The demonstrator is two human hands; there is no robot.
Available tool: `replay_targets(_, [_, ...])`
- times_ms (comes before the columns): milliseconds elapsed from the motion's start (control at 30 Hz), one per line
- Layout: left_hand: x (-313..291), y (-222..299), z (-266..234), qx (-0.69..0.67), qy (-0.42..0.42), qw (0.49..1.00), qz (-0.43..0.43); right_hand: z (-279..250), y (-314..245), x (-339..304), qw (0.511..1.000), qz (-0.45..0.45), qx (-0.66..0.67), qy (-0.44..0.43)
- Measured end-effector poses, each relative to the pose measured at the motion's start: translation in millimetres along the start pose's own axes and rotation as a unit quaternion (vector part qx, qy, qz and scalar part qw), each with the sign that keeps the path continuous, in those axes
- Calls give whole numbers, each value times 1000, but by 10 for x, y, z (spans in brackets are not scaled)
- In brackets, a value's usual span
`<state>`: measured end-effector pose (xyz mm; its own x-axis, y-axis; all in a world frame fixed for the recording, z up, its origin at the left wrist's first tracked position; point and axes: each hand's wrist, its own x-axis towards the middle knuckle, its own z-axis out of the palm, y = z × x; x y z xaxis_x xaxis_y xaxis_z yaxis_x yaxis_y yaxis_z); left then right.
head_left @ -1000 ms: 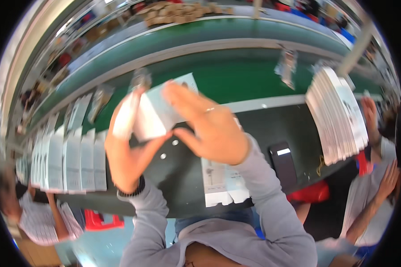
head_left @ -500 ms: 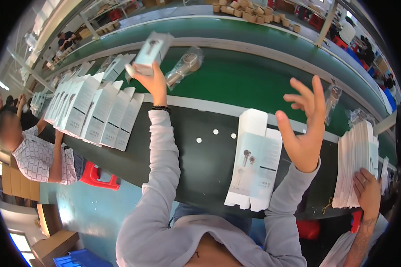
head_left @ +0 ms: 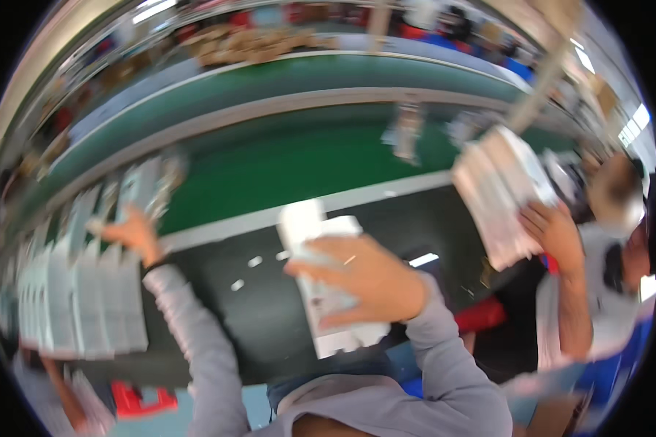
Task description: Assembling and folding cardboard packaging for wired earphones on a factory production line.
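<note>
My right hand is spread over a flat, unfolded white and pale-blue carton on the dark table in front of me. Its fingers are apart and cover much of the carton's printed face; whether they press on it is blurred. My left hand reaches out to the left, thumb and fingers apart, with nothing visible in it. Just beyond it, a pale carton rests on the green belt. Beside that hand stands a row of upright pale cartons.
Small white discs lie on the table. At the right, a co-worker's hand holds a stack of flat cartons. A plastic-bagged item lies on the belt. A red stool stands lower left.
My left hand has let go of the carton it held up and is lower, beside the row. My right hand has come down over the flat carton. The view has swung right.
</note>
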<state>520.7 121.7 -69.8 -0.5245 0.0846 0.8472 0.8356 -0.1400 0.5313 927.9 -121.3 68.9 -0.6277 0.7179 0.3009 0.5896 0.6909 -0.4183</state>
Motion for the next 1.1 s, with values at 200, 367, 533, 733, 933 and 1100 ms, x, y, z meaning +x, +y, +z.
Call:
replay_targets(200, [99,1235,-108,-196,-141,969,-58,655,-158,-988,991,62,-33,-113])
replay_targets(367, [-19,2001,-358,-347,-249,900,-86,916,-295,-1157,994,67,-66,58])
replay_targets(533, [-32,2647,-889,-487,-383,785,-13,563,-208,-1061,993,-13,-74,91])
replay_targets(733, [-71,3282,-1678,-382,-577,672,264,-473,-280,-553,926,-65,56,369])
replay_targets(933, [45,3367,-1673,-350,-491,778,177,-687,-216,-137,851,-12,381,361])
replay_targets(1100, [66,3221,-1510,-365,-495,740,274,-757,135,-134,896,-35,147,417])
